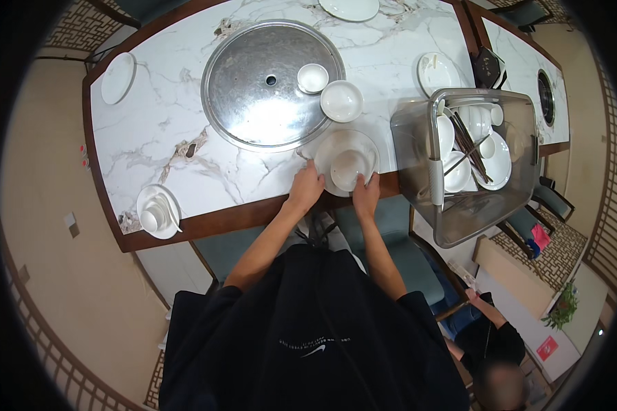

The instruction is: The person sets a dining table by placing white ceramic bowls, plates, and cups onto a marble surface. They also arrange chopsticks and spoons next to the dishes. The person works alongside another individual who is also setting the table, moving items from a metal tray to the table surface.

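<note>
My left hand (307, 186) grips the left edge of a white plate (323, 149) at the marble table's near edge. At the plate's lower right, my right hand (366, 194) holds its rim, with the thumb at a white bowl (350, 167) that rests on the plate. Just beyond stands a second white bowl (342, 101), partly over the rim of a round metal plate (267, 77) set in the table. A small white cup (313, 78) sits on that metal surface.
A grey see-through bin (416, 149) at right holds plates, bowls and dark chopsticks (468, 144). White plates lie at far left (118, 78), the far edge (349, 7) and right (437, 72). A plate (169, 232) at near left bears a cup and spoon. Chairs stand below; a person (488, 334) is at lower right.
</note>
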The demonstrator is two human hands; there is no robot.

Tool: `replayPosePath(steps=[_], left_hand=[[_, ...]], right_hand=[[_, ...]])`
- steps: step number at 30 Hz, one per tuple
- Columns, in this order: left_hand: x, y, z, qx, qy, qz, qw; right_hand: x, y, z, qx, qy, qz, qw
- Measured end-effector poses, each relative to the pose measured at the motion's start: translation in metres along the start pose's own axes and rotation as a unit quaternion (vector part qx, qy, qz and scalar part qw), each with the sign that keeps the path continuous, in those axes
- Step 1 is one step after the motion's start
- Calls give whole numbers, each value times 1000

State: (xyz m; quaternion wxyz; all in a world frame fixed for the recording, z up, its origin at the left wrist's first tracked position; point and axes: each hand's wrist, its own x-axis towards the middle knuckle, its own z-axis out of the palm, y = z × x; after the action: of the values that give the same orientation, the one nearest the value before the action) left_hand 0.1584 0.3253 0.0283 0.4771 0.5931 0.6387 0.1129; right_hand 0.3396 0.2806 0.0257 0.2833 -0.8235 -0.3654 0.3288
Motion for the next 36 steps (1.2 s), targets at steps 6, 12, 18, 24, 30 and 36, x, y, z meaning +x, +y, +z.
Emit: replayPosePath(steps=[6,12,18,24,30,36], left_hand=[[-8,9,-4,42,8,-11,999],[-21,28,-11,42,37,-35,998],[-24,44,-5,-81,30,-12,996],[-18,32,26,-180,4,-30,983],[-26,39,30,-217,15,-54,975],[-25,39,30,-232,24,-62,970]], right_hand=[[0,-20,-9,-19,-9,2,1000],[13,7,-25,71,-46,4,996],[14,27,-31,183,-64,27,981],[10,38,-24,-13,15,-18,1000],[8,10,-41,-231,11,-52,971],[11,16,-59,-257,-51,-78,962]])
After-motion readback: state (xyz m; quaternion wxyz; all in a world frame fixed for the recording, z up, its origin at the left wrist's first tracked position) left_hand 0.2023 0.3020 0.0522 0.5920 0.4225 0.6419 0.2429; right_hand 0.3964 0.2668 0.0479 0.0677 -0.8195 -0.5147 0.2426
